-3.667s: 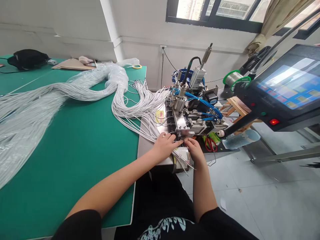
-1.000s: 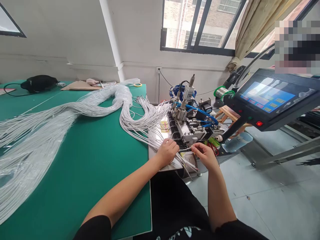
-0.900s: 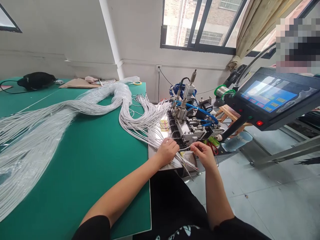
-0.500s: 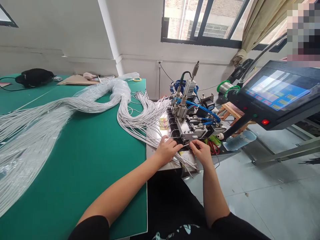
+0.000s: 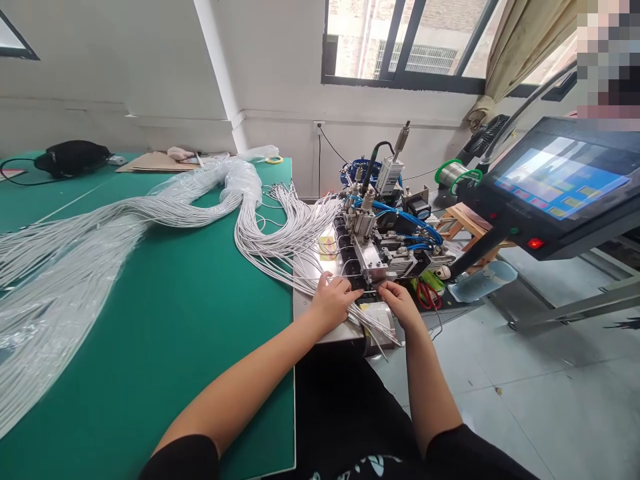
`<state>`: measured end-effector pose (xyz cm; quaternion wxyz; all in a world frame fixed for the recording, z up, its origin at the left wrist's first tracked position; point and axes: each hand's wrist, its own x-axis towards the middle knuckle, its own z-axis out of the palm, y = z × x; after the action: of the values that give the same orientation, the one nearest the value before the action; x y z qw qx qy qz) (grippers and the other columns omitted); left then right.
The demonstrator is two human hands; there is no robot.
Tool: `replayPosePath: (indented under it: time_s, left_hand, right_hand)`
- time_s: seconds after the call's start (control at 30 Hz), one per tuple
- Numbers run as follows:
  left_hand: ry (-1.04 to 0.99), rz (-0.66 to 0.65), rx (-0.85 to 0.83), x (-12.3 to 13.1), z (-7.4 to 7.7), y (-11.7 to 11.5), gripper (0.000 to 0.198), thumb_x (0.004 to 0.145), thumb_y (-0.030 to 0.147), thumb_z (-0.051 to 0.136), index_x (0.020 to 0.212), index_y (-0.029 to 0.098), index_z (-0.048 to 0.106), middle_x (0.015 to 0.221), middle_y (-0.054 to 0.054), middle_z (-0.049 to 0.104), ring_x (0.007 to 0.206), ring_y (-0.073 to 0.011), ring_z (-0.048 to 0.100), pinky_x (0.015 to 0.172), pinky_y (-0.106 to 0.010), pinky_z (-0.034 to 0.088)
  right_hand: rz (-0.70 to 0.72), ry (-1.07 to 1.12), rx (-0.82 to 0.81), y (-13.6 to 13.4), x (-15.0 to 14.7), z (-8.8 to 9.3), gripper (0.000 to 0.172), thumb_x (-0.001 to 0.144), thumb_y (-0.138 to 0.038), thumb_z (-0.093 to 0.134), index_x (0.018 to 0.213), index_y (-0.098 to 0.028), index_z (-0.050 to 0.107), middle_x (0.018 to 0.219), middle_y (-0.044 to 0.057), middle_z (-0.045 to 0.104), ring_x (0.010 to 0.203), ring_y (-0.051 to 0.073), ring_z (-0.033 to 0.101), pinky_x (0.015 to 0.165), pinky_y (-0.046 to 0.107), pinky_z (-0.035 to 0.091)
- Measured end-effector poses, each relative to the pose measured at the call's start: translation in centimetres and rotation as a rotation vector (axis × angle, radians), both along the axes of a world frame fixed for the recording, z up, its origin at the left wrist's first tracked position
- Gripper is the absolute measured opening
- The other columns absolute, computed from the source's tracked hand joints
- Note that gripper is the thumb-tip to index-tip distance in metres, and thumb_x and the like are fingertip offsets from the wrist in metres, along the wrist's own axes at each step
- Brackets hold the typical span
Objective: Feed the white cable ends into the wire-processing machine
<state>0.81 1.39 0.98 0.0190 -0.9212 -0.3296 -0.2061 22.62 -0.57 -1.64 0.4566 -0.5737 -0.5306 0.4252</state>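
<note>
Far off to the left, a black bag (image 5: 73, 157) lies on the green table (image 5: 150, 347), with flat cardboard (image 5: 153, 162) just right of it near the wall. A thick bundle of white wires (image 5: 150, 213), partly sleeved in clear plastic, sweeps across the table from the left edge and fans out toward the right, where a roll of yellow tape (image 5: 273, 159) sits at the far edge. No writing on any of this can be read from here; a small yellow label (image 5: 327, 245) near the machine carries a mark too small to make out.

The left hand (image 5: 334, 301) rests palm down on the metal plate at the table's right edge, fingers curled and closed onto a thin white wire (image 5: 367, 294), forearm stretched out from the near side. Just right of it, the right hand (image 5: 400, 305) pinches the same wire between thumb and fingertips, wrist bent slightly up. The wire runs between the two hands, right at the front of the small machine (image 5: 385, 240) with blue hoses. More loose wire ends lie under and near the hands.

Red-handled scissors (image 5: 425, 293) lie just right of the right hand. Farther right, a touchscreen panel (image 5: 557, 180) glows with coloured tiles, text unreadable, a red button lit below it.
</note>
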Motion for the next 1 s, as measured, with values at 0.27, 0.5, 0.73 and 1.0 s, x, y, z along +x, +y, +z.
replayPosePath:
  time_s: [0.27,0.5,0.73,1.0]
  left_hand:
    - [0.002,-0.012,-0.008,0.0,0.1,0.1,0.046,0.073,0.008,0.055,0.115,0.024,0.066,0.092,-0.006,0.062,0.094,-0.0227,0.052,0.096,-0.045,0.028]
    - [-0.007,-0.004,-0.012,-0.1,0.2,0.0,0.046,0.073,0.009,0.054,0.115,0.024,0.066,0.1,-0.006,0.063,0.098,-0.023,0.053,0.098,-0.047,0.027]
    - [-0.015,0.076,-0.03,-0.1,0.1,0.0,0.049,0.069,0.014,0.06,0.118,0.019,0.062,0.114,-0.01,0.062,0.108,-0.0265,0.052,0.1,-0.049,0.028]
    - [-0.105,-0.006,0.109,-0.1,0.0,0.0,0.031,0.089,0.012,0.047,0.115,0.021,0.062,0.096,-0.004,0.068,0.093,-0.0177,0.059,0.101,-0.045,0.026]
  right_hand:
    - [-0.105,0.323,-0.165,-0.2,-0.8,-0.8,0.032,0.062,-0.042,0.067,0.057,-0.02,0.045,0.05,-0.007,0.037,0.046,0.008,0.03,0.046,0.023,0.024]
    - [-0.119,0.265,-0.118,-1.4,-0.6,-0.5,0.039,0.065,-0.053,0.073,0.065,-0.018,0.056,0.057,-0.004,0.05,0.051,0.01,0.04,0.05,0.024,0.031]
    - [-0.178,-0.072,0.042,-2.8,0.9,0.8,0.04,0.077,-0.056,0.063,0.072,-0.017,0.062,0.061,-0.001,0.054,0.059,0.013,0.047,0.057,0.025,0.037]
    - [0.098,-0.181,0.021,-5.3,0.1,5.2,0.034,0.082,-0.052,0.06,0.081,-0.018,0.066,0.071,0.004,0.061,0.066,0.017,0.053,0.058,0.026,0.043]
